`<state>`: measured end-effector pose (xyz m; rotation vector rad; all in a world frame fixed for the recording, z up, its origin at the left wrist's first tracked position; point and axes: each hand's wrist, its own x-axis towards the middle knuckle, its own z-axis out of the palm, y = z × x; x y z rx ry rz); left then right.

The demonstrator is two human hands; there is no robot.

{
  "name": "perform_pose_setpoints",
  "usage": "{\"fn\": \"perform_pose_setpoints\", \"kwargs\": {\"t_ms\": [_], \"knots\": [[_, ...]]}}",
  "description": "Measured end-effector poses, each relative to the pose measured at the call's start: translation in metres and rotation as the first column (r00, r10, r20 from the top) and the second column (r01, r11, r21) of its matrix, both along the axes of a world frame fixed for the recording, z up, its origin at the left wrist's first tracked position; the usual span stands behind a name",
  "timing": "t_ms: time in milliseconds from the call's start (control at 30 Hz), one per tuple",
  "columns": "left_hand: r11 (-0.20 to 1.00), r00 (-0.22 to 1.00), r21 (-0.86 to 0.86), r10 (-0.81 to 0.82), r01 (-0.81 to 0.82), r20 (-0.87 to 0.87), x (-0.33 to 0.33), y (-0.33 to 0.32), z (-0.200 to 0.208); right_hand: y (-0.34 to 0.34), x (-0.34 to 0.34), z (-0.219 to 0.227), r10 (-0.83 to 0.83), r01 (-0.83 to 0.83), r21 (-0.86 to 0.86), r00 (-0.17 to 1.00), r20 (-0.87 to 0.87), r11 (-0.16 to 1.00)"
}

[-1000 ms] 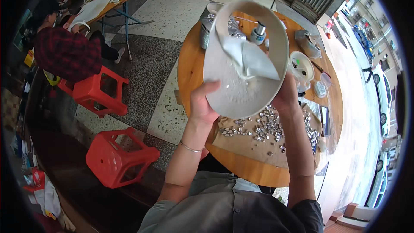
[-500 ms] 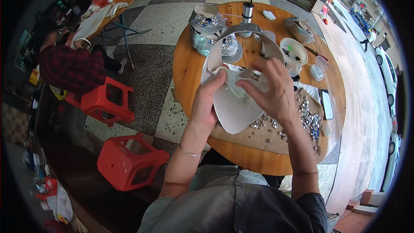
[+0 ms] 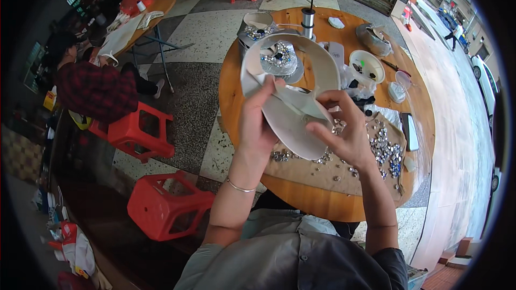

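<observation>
A pale beige sun visor (image 3: 294,131), with a round band and a broad brim, is held above the table. My left hand (image 3: 258,118) grips its left side, thumb on top and the other fingers mostly hidden beneath. My right hand (image 3: 346,129) is on the right edge, its fingers curled there and its thumb by the brim. A thin white flap (image 3: 295,95) lies folded across the inside of the visor, between my hands. Below it, loose gemstones (image 3: 384,142), silvery and some blue, are scattered on a brown cloth (image 3: 322,176).
The round wooden table (image 3: 231,91) holds plastic-wrapped gem-covered pieces (image 3: 279,56), a thread spool (image 3: 308,21), a white bowl (image 3: 366,67), pliers (image 3: 395,66) and a phone (image 3: 409,131). Red stools (image 3: 166,204) stand at left, where a person in a checked shirt (image 3: 97,88) sits.
The visor has shifted slightly left and its brim has turned. My right hand has moved down from the white flap to the visor's right edge. My left hand keeps its grip.
</observation>
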<state>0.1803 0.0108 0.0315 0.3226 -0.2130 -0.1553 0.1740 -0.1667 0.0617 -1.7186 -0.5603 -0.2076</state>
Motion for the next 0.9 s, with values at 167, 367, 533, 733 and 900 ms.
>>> {"fn": "perform_pose_setpoints", "kwargs": {"t_ms": [167,367,533,733,900], "knots": [[0.990,0.976,0.039,0.137,-0.132,-0.171,-0.007,-0.015,0.022,0.000,0.002,-0.003,-0.038,0.056,0.135,0.990,-0.133,0.989],[0.953,0.924,-0.012,0.290,-0.302,-0.249,-0.020,-0.032,0.044,0.006,-0.006,-0.007,-0.056,0.087,0.232,0.989,-0.139,0.969],[0.938,0.985,-0.317,0.165,-0.141,0.050,-0.006,-0.005,-0.019,0.023,-0.037,-0.009,0.258,-0.179,-0.211,0.854,0.451,0.961],[0.969,0.973,-0.172,0.197,-0.175,0.120,-0.027,0.025,0.011,0.043,-0.051,0.002,0.245,-0.152,-0.279,0.910,0.336,0.948],[0.705,0.785,0.434,0.620,-0.561,0.009,-0.039,0.034,0.016,0.050,-0.038,-0.011,0.217,-0.141,0.265,0.935,-0.281,0.954]]}}
